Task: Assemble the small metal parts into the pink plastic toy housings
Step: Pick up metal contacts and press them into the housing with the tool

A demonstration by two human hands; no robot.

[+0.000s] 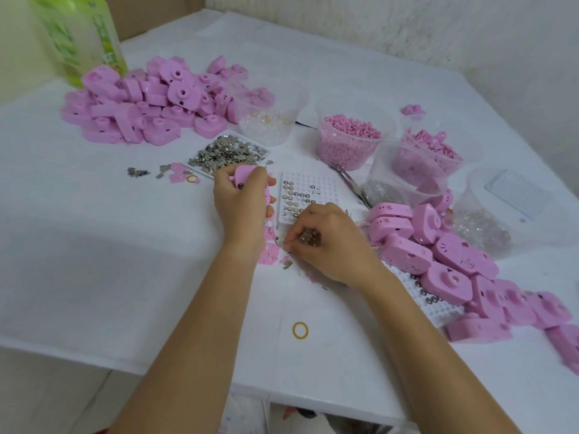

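My left hand [242, 203] grips a pink plastic housing [246, 174] upright above the white table, just left of a white grid tray [319, 186] that holds several round metal discs. My right hand [329, 242] rests on the table below that tray, fingers curled around a small cluster of shiny metal parts [310, 239], its fingertips pinching at one part near some loose pink pieces [269, 255]. A white tray of loose metal parts [225, 150] lies just beyond my left hand.
A pile of pink housings [141, 101] sits at the far left, another pile [454, 261] at the right over a second grid tray. Clear cups hold pink pellets [349, 140], pink pieces [429, 151] and clear bits [268, 120]. Tweezers [346, 180], a green bottle [81, 36], and a rubber band [300, 330] are nearby.
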